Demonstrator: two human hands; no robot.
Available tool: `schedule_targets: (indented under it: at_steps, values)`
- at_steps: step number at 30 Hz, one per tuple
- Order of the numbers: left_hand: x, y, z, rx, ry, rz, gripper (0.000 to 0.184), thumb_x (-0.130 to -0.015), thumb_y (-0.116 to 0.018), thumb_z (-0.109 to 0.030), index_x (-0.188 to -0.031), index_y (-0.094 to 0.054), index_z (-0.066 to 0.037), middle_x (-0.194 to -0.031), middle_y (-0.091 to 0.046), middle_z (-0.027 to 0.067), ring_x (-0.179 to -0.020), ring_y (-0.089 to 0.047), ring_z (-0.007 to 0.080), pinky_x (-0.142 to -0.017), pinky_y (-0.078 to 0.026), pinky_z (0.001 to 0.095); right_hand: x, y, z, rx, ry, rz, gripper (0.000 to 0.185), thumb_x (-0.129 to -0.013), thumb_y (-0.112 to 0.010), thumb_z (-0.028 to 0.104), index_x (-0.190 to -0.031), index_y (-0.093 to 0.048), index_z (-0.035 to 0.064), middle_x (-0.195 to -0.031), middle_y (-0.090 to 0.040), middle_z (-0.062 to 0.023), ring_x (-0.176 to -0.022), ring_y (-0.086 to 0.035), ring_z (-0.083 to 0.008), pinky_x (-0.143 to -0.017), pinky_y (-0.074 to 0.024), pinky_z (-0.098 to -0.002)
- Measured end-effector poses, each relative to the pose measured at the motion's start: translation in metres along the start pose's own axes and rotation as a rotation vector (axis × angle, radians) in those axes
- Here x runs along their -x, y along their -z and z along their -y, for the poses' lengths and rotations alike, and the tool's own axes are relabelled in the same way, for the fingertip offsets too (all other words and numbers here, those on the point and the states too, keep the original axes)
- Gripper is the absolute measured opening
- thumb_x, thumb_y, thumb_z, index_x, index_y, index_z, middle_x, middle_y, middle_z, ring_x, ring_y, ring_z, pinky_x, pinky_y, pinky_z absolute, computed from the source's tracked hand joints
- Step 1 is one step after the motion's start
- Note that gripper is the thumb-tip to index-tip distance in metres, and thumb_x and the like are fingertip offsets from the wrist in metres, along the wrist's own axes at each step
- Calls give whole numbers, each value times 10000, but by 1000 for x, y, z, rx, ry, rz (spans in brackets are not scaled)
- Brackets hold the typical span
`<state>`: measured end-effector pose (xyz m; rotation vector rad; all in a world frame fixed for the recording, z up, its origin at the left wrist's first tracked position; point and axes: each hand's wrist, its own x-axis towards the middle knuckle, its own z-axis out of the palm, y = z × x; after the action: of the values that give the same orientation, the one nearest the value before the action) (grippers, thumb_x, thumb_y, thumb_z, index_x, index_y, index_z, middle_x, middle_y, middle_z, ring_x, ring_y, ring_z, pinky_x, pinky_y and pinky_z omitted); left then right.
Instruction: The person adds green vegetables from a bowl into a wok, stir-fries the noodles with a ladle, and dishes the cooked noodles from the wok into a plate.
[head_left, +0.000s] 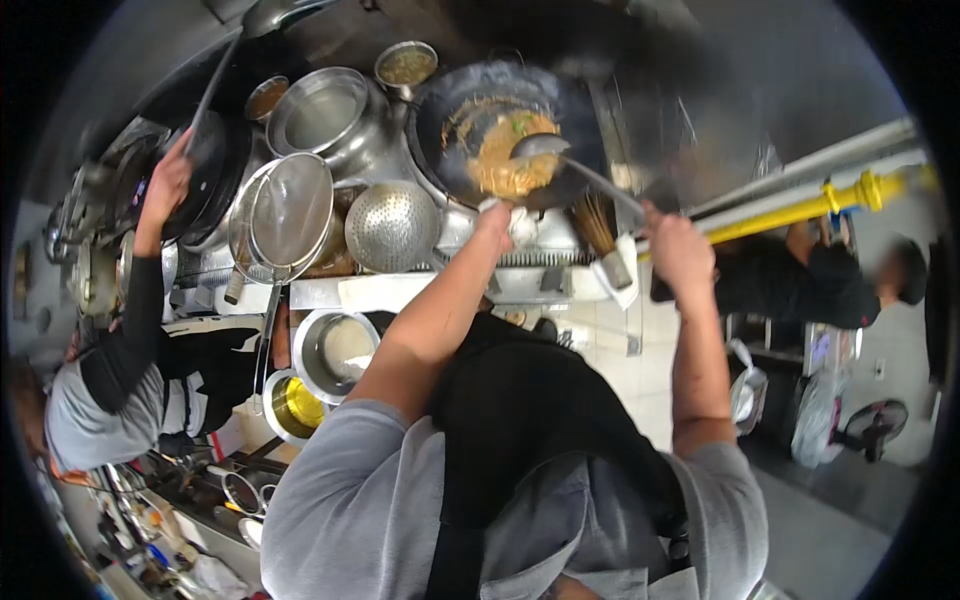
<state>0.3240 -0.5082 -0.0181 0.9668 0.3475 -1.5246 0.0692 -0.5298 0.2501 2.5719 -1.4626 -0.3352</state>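
Note:
A dark wok (437,125) holds saucy orange-brown food (500,165) with a bit of green. My left hand (497,222) is closed on a white cloth (522,228) at the wok's near rim. In my right hand (680,252) is the handle of a metal ladle (540,146), whose bowl rests over the food. Between my hands, a bamboo brush (597,228) lies close to the wok's right side.
Left of the wok are a perforated strainer (391,226), mesh strainers (291,208) and a metal pot (318,110). A co-worker (110,400) stands at the left, another person (800,280) at the right. A yellow pipe (780,215) runs along the right.

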Motion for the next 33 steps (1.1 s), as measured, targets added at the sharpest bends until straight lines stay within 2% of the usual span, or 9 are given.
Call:
schedule_targets:
  at_steps: [3,9,15,16,17,19,23,27,33]
  values:
    - [-4,3,17,-84,-175,-157,195,-979,-406,-130,-1053,-547,-17,-932,-626,136,-737,-661,293,-572,-570,491,16,38,-12,-61,61,88,366,-904,-600,237,-1265,-617,182,-908,-691,-175,-829,-671,-377,-716,-547,-477]
    - [86,-32,26,-44,-128,-94,243,-1016,-358,-138,-1136,-535,-21,-990,-637,138,-839,-669,282,-675,-584,464,8,35,0,-206,175,179,244,-910,-565,249,-1091,-668,121,-999,-686,-198,-939,-665,-386,-803,-535,-492]
    - [43,37,61,-164,-267,-67,170,-957,-472,-114,-1070,-545,-11,-956,-631,137,-773,-668,292,-657,-583,483,-20,-40,51,-326,-46,107,331,-943,-530,271,-1241,-617,156,-1036,-675,-212,-917,-675,-390,-810,-534,-492]
    - [59,47,79,-268,-327,-179,180,-953,-463,-77,-1102,-543,-16,-991,-627,127,-795,-669,280,-658,-583,487,-13,-47,57,-358,-89,79,353,-948,-526,280,-1273,-598,165,-1027,-675,-219,-904,-678,-386,-797,-538,-490]
    - [112,31,81,-169,-217,-173,343,-903,-504,-12,-1241,-512,41,-1141,-607,136,-1003,-638,258,-815,-549,410,-6,-50,61,-392,-130,54,376,-952,-522,288,-1305,-579,174,-1018,-674,-225,-892,-681,-382,-785,-542,-489]
    - [118,39,90,-211,-368,-92,357,-897,-493,19,-1253,-513,15,-1139,-611,124,-1008,-638,254,-830,-550,428,2,-51,55,-410,-120,13,374,-949,-528,297,-1298,-587,178,-978,-678,-229,-858,-683,-381,-745,-545,-491]
    - [56,12,32,-177,-222,-152,231,-933,-469,-37,-1141,-546,28,-1057,-621,145,-867,-661,284,-708,-579,462,21,-22,44,-343,-59,62,369,-927,-559,275,-1284,-600,190,-940,-692,-200,-853,-682,-385,-744,-541,-492]
    - [107,-30,23,-45,-127,-86,208,-994,-370,-118,-1048,-555,-41,-893,-637,114,-728,-659,261,-611,-571,437,18,12,39,-269,17,138,305,-931,-541,239,-1213,-629,160,-973,-696,-192,-889,-683,-382,-763,-540,-489]
    - [61,3,29,-101,-255,-139,176,-956,-497,-121,-1062,-561,4,-924,-629,109,-739,-655,252,-626,-561,423,-15,-61,65,-300,7,68,305,-944,-507,218,-1215,-612,128,-979,-691,-201,-856,-688,-390,-735,-550,-488]
